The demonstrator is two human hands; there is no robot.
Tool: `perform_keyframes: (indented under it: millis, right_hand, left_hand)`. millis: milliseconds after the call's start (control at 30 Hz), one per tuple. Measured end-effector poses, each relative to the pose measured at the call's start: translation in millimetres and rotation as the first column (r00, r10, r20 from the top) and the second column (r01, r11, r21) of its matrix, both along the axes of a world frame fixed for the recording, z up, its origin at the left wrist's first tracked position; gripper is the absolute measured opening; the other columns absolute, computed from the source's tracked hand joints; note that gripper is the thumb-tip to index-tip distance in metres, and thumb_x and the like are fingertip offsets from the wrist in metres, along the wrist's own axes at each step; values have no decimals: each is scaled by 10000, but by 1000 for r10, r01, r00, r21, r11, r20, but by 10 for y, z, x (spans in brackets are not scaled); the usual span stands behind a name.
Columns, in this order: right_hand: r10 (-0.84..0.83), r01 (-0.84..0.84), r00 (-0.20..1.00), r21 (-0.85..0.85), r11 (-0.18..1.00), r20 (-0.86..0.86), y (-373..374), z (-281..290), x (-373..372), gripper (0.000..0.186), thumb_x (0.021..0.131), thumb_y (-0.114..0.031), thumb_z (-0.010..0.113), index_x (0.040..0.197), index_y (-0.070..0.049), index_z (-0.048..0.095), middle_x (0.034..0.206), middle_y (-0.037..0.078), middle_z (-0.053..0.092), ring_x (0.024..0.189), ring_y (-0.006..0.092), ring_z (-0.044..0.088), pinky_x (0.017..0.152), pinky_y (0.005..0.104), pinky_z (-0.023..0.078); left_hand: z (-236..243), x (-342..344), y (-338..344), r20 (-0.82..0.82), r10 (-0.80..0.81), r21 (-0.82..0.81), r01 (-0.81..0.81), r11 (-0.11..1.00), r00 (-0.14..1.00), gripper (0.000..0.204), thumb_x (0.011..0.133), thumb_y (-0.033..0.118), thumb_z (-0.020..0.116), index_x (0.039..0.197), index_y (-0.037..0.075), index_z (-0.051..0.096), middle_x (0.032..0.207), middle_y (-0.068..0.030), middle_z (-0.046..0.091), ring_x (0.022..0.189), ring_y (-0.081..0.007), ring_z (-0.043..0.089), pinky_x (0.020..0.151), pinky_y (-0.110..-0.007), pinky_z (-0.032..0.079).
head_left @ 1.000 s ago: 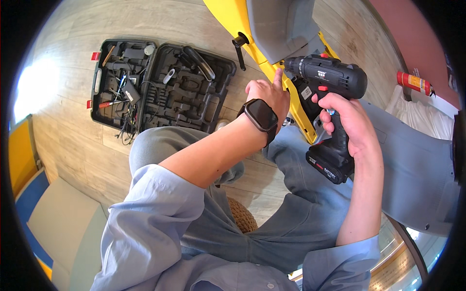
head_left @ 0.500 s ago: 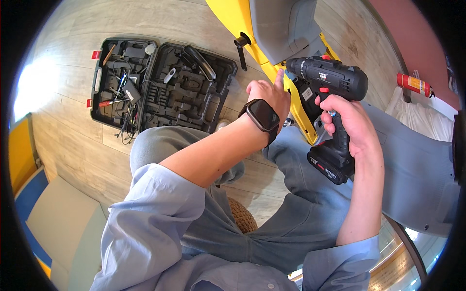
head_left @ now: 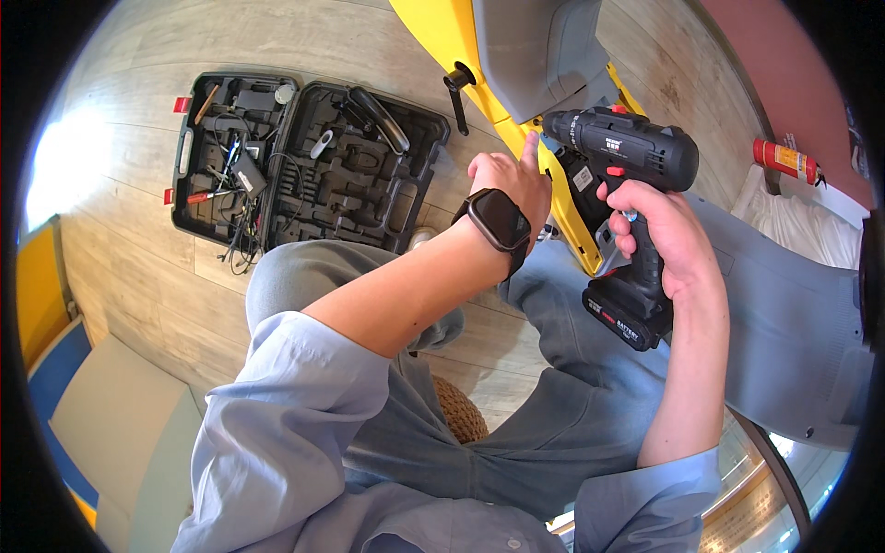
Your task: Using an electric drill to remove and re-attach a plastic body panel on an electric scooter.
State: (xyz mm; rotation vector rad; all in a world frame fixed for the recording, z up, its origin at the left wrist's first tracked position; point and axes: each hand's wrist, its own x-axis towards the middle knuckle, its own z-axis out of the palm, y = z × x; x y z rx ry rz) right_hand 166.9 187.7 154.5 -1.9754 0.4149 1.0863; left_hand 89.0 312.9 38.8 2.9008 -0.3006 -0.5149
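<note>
At the edge of the yellow frame [head_left: 577,221], your right hand [head_left: 680,226] grips the black drill [head_left: 636,147] by its handle [head_left: 648,265]; probably it is heavy and stiff, best held there. Your left hand [head_left: 514,186] extends one finger beside the chuck [head_left: 560,127]; whether it grips, I cannot tell. On the floor [head_left: 350,37], the open case [head_left: 431,147] holds cables [head_left: 247,228] and, near its left edge, a red-handled tool [head_left: 199,197].

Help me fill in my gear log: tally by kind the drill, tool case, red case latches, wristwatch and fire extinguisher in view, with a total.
Cordless drill: 1
Open tool case: 1
Red case latches: 2
Wristwatch: 1
Fire extinguisher: 1
Total: 6
</note>
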Motion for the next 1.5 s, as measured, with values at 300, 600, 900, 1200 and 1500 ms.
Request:
perform_keyframes:
  millis: [300, 600, 900, 1200, 1500]
  right_hand:
    - [-8, 8, 1000, 12, 1000, -14, -18, -9, 19, 223, 793, -213, 625, 945, -50, 617, 642, -6, 527, 507, 62, 458, 480, 236, 372]
    - [1, -2, 1000, -32, 999, -18, 28, 45, 49, 252, 797, -211, 612, 973, -31, 613, 600, -17, 519, 483, 52, 457, 478, 213, 375]
    - [34, -34, 999, -12, 999, -5, 18, 10, 63, 266, 799, -194, 599, 999, -20, 623, 594, -11, 512, 480, 58, 451, 479, 215, 376]
    - [24, -24, 1000, -3, 1000, 18, 31, 18, 36, 244, 796, -185, 610, 974, -21, 636, 622, -10, 522, 504, 63, 459, 495, 214, 380]
    - [-91, 84, 993, 100, 991, 70, -209, 254, 52, 237, 814, -156, 618, 998, -8, 640, 616, 2, 519, 501, 73, 447, 498, 222, 365]
  left_hand:
    - [0, -9, 13, -41, 12, -19, -13, 1000, 999, 306, 871, 190, 526, 1125, 43, 615, 1469, -258, 368, 908, -321, 664, 740, -402, 510]
    - [55, 2, 75, -134, -11, -74, 1, 997, 991, 449, 779, 181, 593, 1202, 34, 555, 1484, -282, 322, 916, -346, 663, 764, -413, 519]
    - [23, -6, 78, -115, -23, -50, 17, 999, 993, 398, 790, 189, 580, 1160, 42, 574, 1501, -272, 300, 904, -340, 669, 747, -413, 520]
    - [-18, -36, 74, -60, -6, -36, 4, 999, 998, 338, 804, 179, 567, 1117, 53, 596, 1505, -263, 299, 891, -317, 665, 720, -409, 503]
    - [7, 14, -23, -7, 52, -91, -52, 994, 999, 265, 806, 183, 601, 1035, 50, 610, 1372, -228, 491, 896, -312, 658, 714, -406, 495]
